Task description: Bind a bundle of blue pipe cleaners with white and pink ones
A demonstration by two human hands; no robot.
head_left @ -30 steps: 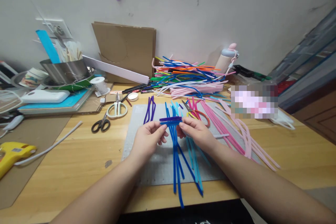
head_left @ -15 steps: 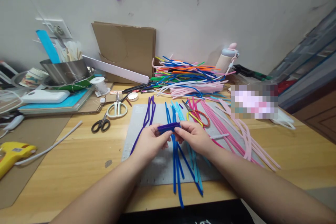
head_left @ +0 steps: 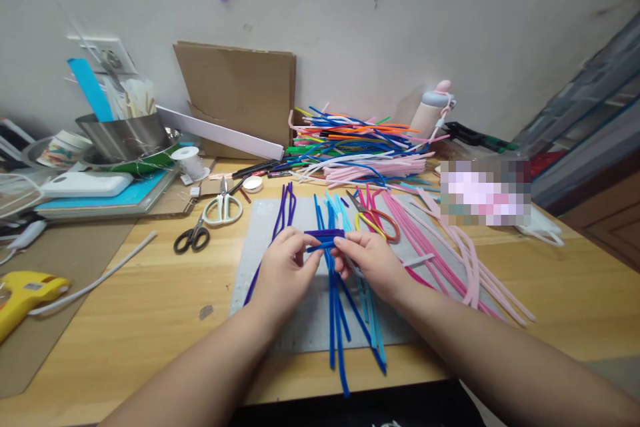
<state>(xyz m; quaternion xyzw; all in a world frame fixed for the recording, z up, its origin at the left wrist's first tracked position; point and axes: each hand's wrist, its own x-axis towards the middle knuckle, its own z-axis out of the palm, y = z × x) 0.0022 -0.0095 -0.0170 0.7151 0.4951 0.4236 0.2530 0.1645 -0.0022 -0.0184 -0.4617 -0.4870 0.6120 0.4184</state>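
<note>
Between my two hands is a short bundle of pipe cleaners, dark purple [head_left: 324,233] along its far side and blue [head_left: 316,247] on the near side. My left hand [head_left: 290,268] pinches its left end between thumb and fingers. At the right end, the thumb and fingertips of my right hand [head_left: 373,263] are closed on it. Below the bundle, long blue pipe cleaners [head_left: 333,320] lie across a grey cutting mat [head_left: 300,340]. Long purple pipe cleaners [head_left: 285,210] lie by my left hand; pink ones [head_left: 420,247] fan out on the right.
Scissors with red and yellow handles [head_left: 377,223] lie beyond my right hand. White-handled scissors [head_left: 223,209] and black-handled scissors [head_left: 193,238] are at the left. A yellow glue gun [head_left: 30,290] rests far left. A colourful pipe-cleaner pile [head_left: 360,147] stands at the back.
The bundle has turned in my fingers, so its blue strands now show beneath the purple ones. My left fingers have shifted their hold at the left end.
</note>
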